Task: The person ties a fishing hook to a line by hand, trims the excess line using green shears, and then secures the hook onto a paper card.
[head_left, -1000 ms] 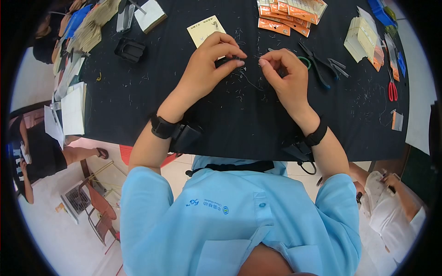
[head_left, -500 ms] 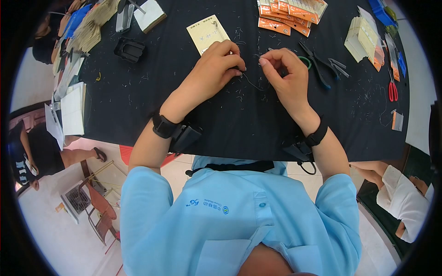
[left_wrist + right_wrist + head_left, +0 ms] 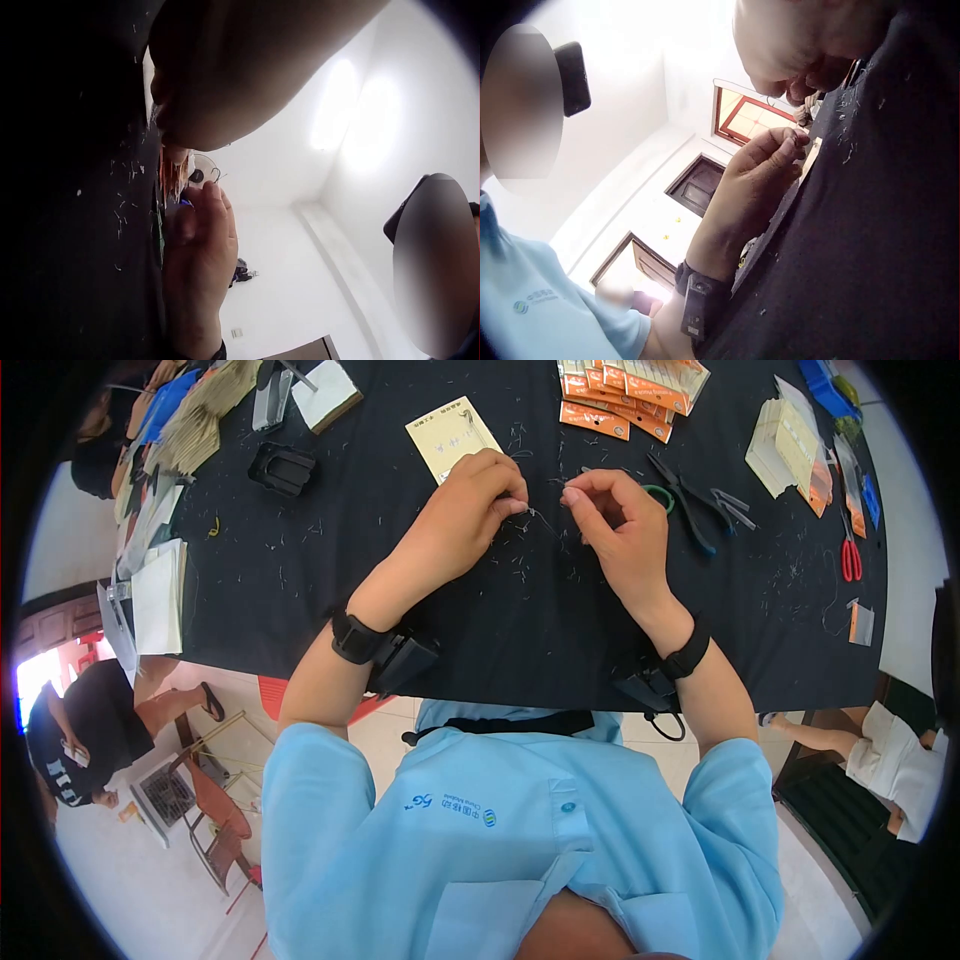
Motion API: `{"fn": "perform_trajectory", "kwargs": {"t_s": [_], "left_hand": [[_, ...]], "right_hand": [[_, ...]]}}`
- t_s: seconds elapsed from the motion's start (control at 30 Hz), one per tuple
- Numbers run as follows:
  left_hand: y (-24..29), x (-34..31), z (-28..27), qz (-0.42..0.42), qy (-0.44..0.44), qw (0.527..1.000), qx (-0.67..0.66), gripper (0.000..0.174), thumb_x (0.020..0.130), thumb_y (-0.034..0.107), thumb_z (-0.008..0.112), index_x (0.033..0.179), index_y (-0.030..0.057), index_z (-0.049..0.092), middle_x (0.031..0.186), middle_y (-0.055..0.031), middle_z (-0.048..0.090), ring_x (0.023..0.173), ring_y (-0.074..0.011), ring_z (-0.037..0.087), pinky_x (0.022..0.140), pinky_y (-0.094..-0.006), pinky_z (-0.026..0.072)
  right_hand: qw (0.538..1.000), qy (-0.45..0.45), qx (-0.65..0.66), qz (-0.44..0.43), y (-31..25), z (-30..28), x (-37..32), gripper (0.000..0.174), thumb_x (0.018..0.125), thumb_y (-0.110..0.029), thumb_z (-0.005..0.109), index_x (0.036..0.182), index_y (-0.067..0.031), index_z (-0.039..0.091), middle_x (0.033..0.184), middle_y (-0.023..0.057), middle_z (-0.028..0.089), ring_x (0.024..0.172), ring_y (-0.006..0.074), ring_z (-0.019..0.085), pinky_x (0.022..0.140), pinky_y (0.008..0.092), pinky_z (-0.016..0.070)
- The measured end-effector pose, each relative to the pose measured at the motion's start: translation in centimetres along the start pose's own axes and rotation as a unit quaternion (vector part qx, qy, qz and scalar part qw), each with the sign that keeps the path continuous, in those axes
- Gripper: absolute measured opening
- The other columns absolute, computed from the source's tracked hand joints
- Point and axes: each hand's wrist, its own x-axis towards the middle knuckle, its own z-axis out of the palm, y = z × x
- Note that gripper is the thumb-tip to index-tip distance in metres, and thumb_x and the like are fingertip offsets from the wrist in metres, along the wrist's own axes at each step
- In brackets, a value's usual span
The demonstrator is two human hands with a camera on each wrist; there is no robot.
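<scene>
Thumb and fingers of the left hand (image 3: 445,520) pinch a fine thread (image 3: 545,520), just below a cream card (image 3: 455,435) with small hooks or lines on it. To its right, a short gap away, the right hand (image 3: 630,535) has its thumb and index finger together. A small curved hook (image 3: 217,175) stands out at the right hand's fingertips in the left wrist view. In the right wrist view the left hand (image 3: 746,176) pinches something too small to make out, and the right hand (image 3: 810,45) hides its own fingertips.
Dark-handled pliers (image 3: 690,500) lie right of the right hand. Orange packets (image 3: 640,395) are at the back, a black tray (image 3: 282,468) at left, red-handled scissors (image 3: 851,558) at right. Thread clippings dot the black cloth (image 3: 480,630). Other people stand beyond both table sides.
The left hand has drawn down off the card, uncovering more of it, and its fingers are closer together. The right hand has hardly moved. People in the background have shifted.
</scene>
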Motion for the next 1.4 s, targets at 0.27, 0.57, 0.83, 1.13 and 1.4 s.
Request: {"fn": "perform_trajectory", "kwargs": {"t_s": [0.27, 0.57, 0.83, 1.13, 1.4], "left_hand": [[0.6, -0.1, 0.0, -0.080, 0.030, 0.992, -0.092, 0.004, 0.088, 0.003, 0.056, 0.091, 0.0010, 0.054, 0.085, -0.0070, 0.057, 0.076, -0.0160, 0.053, 0.071, -0.0263, 0.0416], [1.3, -0.3, 0.3, -0.142, 0.039, 0.974, -0.172, 0.019, 0.087, 0.004, 0.061, 0.105, 0.0030, 0.054, 0.090, -0.0044, 0.061, 0.083, -0.0092, 0.058, 0.071, -0.0214, 0.0449], [1.2, -0.3, 0.7, -0.152, 0.048, 0.962, -0.222, 0.018, 0.085, 0.004, 0.061, 0.102, 0.0017, 0.054, 0.086, -0.0039, 0.061, 0.074, -0.0081, 0.055, 0.063, -0.0219, 0.0413], [1.5, -0.2, 0.5, -0.153, 0.050, 0.959, -0.234, 0.020, 0.084, 0.007, 0.063, 0.102, 0.0025, 0.055, 0.085, -0.0021, 0.060, 0.072, -0.0062, 0.052, 0.062, -0.0207, 0.0397], [1.4, -0.3, 0.4, -0.132, 0.032, 0.967, -0.216, 0.024, 0.084, 0.008, 0.065, 0.106, 0.0030, 0.056, 0.082, -0.0010, 0.061, 0.069, -0.0052, 0.051, 0.060, -0.0199, 0.0396]], "right_hand": [[0.980, -0.073, 0.137, 0.121, -0.5, -0.1, -0.1, 0.012, 0.090, -0.010, 0.059, 0.097, -0.0008, 0.058, 0.084, 0.0056, 0.067, 0.054, 0.0058, 0.055, 0.049, 0.0172, 0.0433], [0.965, -0.098, 0.191, 0.149, 0.0, 0.1, -0.1, 0.013, 0.091, -0.013, 0.059, 0.096, -0.0015, 0.057, 0.081, 0.0055, 0.065, 0.061, 0.0069, 0.058, 0.056, 0.0182, 0.0463], [0.969, -0.113, 0.177, 0.134, -0.1, 0.1, -0.1, 0.013, 0.090, -0.012, 0.060, 0.095, -0.0004, 0.059, 0.079, 0.0040, 0.061, 0.066, 0.0079, 0.059, 0.059, 0.0195, 0.0474], [0.982, -0.049, 0.123, 0.133, 0.0, 0.0, 0.1, 0.013, 0.088, -0.012, 0.061, 0.093, 0.0000, 0.060, 0.075, 0.0047, 0.063, 0.062, 0.0076, 0.059, 0.056, 0.0196, 0.0471], [0.991, -0.039, 0.055, 0.115, -0.1, 0.1, 0.0, 0.011, 0.086, -0.007, 0.060, 0.094, 0.0008, 0.061, 0.080, 0.0052, 0.064, 0.058, 0.0074, 0.059, 0.051, 0.0189, 0.0452]]}}
